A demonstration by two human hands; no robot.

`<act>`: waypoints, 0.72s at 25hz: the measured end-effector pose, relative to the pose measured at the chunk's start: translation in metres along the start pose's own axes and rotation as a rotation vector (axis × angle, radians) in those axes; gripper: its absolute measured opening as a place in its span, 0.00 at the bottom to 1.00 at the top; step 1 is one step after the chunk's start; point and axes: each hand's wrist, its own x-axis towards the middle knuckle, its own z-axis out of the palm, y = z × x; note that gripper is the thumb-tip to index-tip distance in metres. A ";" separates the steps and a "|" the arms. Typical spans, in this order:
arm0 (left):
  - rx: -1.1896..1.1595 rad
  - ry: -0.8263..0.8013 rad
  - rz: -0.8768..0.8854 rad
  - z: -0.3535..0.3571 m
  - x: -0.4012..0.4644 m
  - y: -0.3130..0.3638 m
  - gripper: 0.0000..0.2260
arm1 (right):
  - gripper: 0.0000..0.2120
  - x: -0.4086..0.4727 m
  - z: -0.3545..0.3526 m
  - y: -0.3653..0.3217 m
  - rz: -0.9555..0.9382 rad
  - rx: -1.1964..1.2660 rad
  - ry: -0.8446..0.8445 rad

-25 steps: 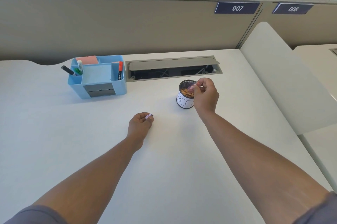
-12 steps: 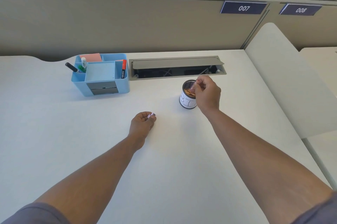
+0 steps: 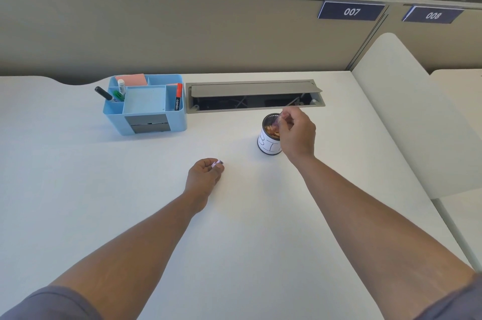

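Observation:
A small round can [image 3: 266,143] with a white hand-lettered label stands on the white desk [image 3: 130,202], holding several small coloured pieces. My right hand [image 3: 296,134] hovers over its rim and pinches a small pinkish-purple piece [image 3: 278,121] above the opening. My left hand [image 3: 204,176] rests on the desk to the can's lower left, fingers curled, pinching a small pale purple piece [image 3: 217,162] at its fingertips.
A light blue desk organiser [image 3: 146,105] with markers, a glue stick and sticky notes stands at the back left. An open grey cable hatch [image 3: 254,96] lies behind the can. A beige partition [image 3: 182,32] closes the back; a white divider [image 3: 417,124] rises on the right.
My right hand stays over the can with its pinched piece, shifting only slightly. My left hand has kept still on the desk. The camera has drifted a little.

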 end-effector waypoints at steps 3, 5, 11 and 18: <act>-0.004 -0.006 -0.002 -0.001 0.001 -0.001 0.10 | 0.08 -0.001 -0.001 0.001 0.007 0.033 0.003; 0.002 -0.009 -0.001 -0.002 0.002 -0.002 0.10 | 0.12 -0.001 -0.001 -0.002 0.019 0.068 0.029; -0.020 -0.013 -0.008 -0.003 0.003 -0.002 0.11 | 0.06 -0.001 -0.003 0.004 -0.006 0.036 -0.007; -0.026 -0.004 -0.002 -0.002 0.004 -0.003 0.09 | 0.09 0.000 -0.002 0.003 -0.010 0.008 -0.007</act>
